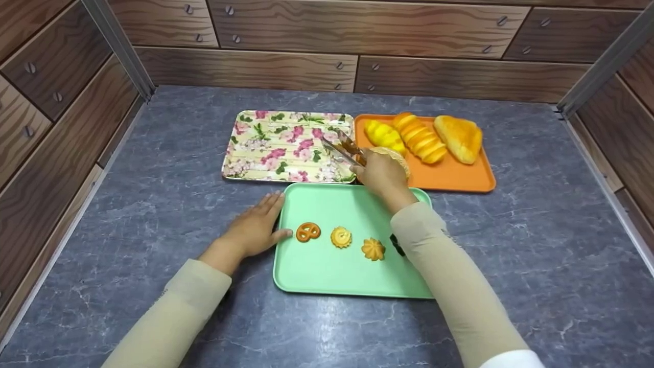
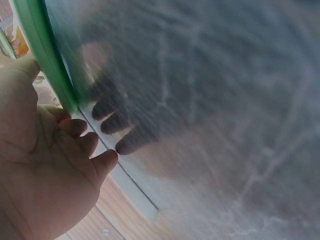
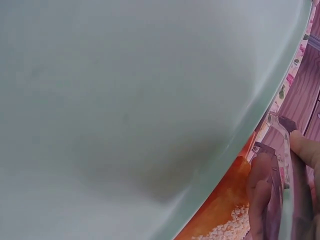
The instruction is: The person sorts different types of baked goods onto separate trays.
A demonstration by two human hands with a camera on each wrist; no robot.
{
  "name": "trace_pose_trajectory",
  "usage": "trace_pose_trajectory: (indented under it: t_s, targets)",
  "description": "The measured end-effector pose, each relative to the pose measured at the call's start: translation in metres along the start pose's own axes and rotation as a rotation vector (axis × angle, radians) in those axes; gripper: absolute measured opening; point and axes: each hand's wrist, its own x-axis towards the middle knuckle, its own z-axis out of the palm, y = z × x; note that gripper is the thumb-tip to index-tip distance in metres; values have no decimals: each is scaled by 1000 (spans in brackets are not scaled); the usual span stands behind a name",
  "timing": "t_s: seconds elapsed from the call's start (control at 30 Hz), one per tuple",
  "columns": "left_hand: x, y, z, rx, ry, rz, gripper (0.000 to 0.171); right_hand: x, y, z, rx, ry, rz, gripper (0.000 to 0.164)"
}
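Note:
My right hand (image 1: 384,176) holds a pair of metal tongs (image 1: 341,152), pointing left over the right end of the floral tray (image 1: 276,148). In the right wrist view the tong arms stand apart, with nothing seen between them. A round bun (image 1: 397,155) with a pale speckled top lies behind that hand, partly hidden. My left hand (image 1: 253,225) rests at the left edge of the green tray (image 1: 327,271), fingers extended and thumb at the rim. On this tray sit a pretzel (image 1: 308,232), a round cookie (image 1: 341,237), a flower-shaped cookie (image 1: 373,249) and a dark piece mostly covered by the right sleeve.
An orange tray (image 1: 454,179) adjoins the floral one on the right. It carries a yellow bread (image 1: 384,136), a ridged loaf (image 1: 420,138) and a triangular bread (image 1: 460,138). Wood-patterned walls (image 1: 286,69) border the grey marbled tabletop (image 1: 541,245) at the back and sides.

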Motion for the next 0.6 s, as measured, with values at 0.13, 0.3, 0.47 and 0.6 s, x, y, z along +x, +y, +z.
trace_pose_trajectory:
  t_s: [0.13, 0.3, 0.47, 0.6]
  targets:
    - [0, 0, 1, 2, 1, -3, 82, -2, 1, -3, 5, 19, -7, 60]
    - [1, 0, 2, 5, 0, -6, 82, -5, 3, -7, 47, 72, -22, 65]
    - [0, 0, 1, 6, 1, -7, 83, -10, 4, -13, 127, 112, -59, 69]
    - [0, 0, 0, 2, -2, -7, 83, -14, 6, -16, 154, 148, -86, 71]
